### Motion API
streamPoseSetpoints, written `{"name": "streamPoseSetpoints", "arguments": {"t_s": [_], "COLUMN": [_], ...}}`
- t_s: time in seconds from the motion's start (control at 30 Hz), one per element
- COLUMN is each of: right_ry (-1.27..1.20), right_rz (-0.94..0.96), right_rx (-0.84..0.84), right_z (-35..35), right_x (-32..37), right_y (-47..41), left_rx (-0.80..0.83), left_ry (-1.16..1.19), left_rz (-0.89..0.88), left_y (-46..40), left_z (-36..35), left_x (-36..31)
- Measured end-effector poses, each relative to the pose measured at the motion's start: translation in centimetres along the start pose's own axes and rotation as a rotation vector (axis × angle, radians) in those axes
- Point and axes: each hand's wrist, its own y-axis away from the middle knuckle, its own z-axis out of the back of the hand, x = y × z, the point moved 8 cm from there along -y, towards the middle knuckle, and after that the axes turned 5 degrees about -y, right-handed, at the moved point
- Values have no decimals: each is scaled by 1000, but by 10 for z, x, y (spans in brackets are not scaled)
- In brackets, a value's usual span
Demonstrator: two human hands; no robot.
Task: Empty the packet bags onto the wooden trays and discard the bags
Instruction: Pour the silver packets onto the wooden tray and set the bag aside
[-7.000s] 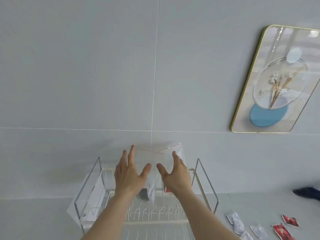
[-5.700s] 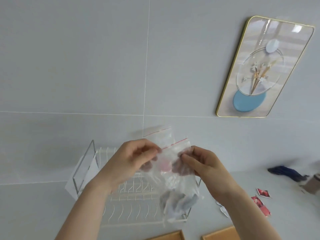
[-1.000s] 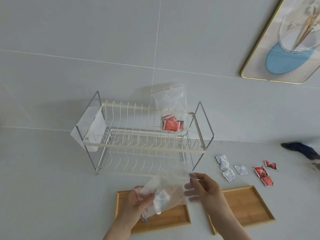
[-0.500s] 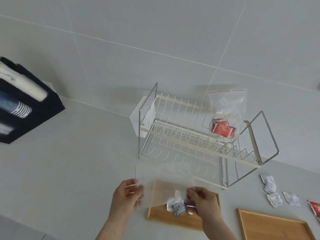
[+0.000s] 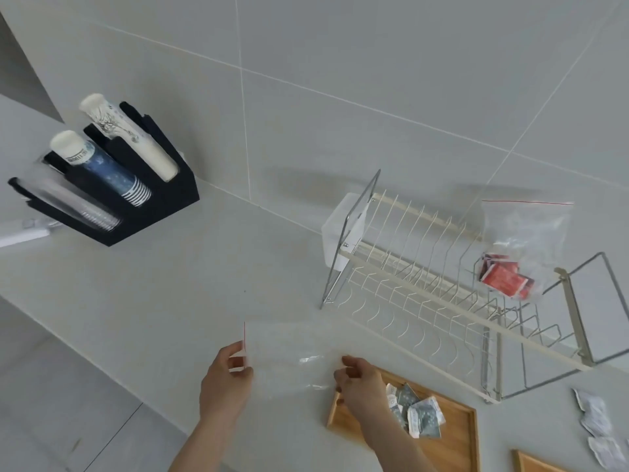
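An empty clear zip bag [image 5: 289,356] is stretched flat between my hands above the counter. My left hand [image 5: 226,379] pinches its red-lined mouth edge, and my right hand [image 5: 360,383] pinches the opposite end. Several grey-blue packets [image 5: 417,412] lie in a pile on the left wooden tray [image 5: 456,441], just right of my right hand. A corner of a second wooden tray [image 5: 531,463] shows at the bottom right. Another clear bag [image 5: 524,247] with red packets inside stands in the right end of the wire dish rack [image 5: 435,298].
A black cup holder [image 5: 112,189] with stacks of paper and plastic cups stands at the far left of the counter. Several white packets [image 5: 599,427] lie loose on the counter at the right edge. The tiled wall rises behind the rack.
The packets have dropped out of the bag onto the left tray. My hands have carried the empty bag left, off the tray. The view has swung left, showing the cup holder.
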Motion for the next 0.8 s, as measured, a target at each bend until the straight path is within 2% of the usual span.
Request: {"name": "streamPoseSetpoints", "arguments": {"t_s": [0.23, 0.37, 0.47, 0.57, 0.7, 0.8], "right_ry": [51, 183, 379, 452, 589, 686], "right_rz": [2, 48, 98, 132, 199, 251], "right_rx": [243, 259, 223, 209, 247, 287], "right_z": [-31, -28, -15, 4, 40, 79], "right_x": [20, 18, 19, 23, 45, 68], "right_y": [3, 8, 14, 18, 34, 51], "left_rx": [37, 107, 80, 45, 58, 138], "left_ry": [4, -68, -172, -258, -349, -456], "left_rz": [-53, -68, -93, -135, -269, -433], "left_y": [-4, 0, 6, 11, 22, 39], "left_z": [4, -5, -9, -14, -28, -49], "left_x": [0, 5, 3, -7, -45, -92]}}
